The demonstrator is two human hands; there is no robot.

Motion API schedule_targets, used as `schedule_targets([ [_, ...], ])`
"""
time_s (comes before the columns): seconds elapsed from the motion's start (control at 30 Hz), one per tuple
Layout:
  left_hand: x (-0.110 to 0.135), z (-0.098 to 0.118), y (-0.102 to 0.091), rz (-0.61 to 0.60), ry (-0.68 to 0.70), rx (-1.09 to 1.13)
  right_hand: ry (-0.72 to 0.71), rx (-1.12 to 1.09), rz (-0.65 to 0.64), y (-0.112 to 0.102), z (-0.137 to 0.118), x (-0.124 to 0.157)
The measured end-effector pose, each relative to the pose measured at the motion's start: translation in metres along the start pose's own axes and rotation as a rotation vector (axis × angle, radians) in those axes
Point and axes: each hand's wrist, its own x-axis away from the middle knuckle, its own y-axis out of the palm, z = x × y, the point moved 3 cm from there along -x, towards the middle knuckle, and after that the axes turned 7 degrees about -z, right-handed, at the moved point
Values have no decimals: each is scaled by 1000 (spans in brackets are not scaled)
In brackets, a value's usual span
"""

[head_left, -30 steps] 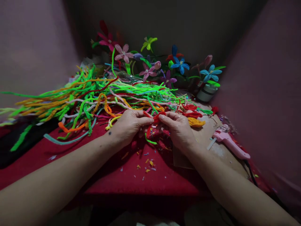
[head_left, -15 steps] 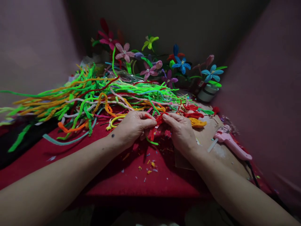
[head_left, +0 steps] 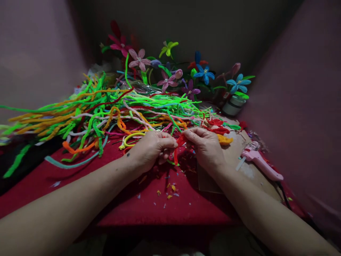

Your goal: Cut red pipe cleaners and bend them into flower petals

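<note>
Between my hands is a bent red pipe cleaner (head_left: pixel 180 140), one end of it hanging down. My left hand (head_left: pixel 157 146) pinches it from the left with thumb and forefinger. From the right, my right hand (head_left: pixel 204 144) grips the same red piece, its fingertips partly hidden behind the thumb. Just beyond my right hand lie red pipe cleaner loops (head_left: pixel 216 123) and an orange-yellow looped piece (head_left: pixel 225 140). Beside my left hand, yellow-handled scissors (head_left: pixel 130 139) rest partly covered by my wrist.
A big heap of pipe cleaners (head_left: pixel 149 103), mostly green and orange, spreads across the back and left. Behind it stand pipe cleaner flowers (head_left: pixel 139 59). On the right, a pink glue gun (head_left: pixel 262 164) lies on cardboard (head_left: pixel 239 177). Scraps (head_left: pixel 170 192) dot the red cloth (head_left: pixel 133 209).
Both hands stay on the red pipe cleaner. My left hand has turned slightly and its lower fingers show more. The whole view has shifted a little.
</note>
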Motion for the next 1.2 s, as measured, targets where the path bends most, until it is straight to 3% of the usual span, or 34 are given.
schedule_targets([
  [0.23, 4, 4, 4, 85, -17, -82, 7, 48, 1, 1, -1, 0],
  [0.43, 4, 10, 5, 142, 58, -162, 26, -24, -66, 5, -1, 2],
  [0.73, 4, 6, 10, 31, -33, -164, 69, -110, 30, 3, 0, 1],
  [1.0, 2, 6, 3, 59, 87, -74, 121, -151, -139, 8, 1, 2],
  [1.2, 1, 5, 1, -13, 40, -32, 89, -177, -80, 8, -2, 1],
])
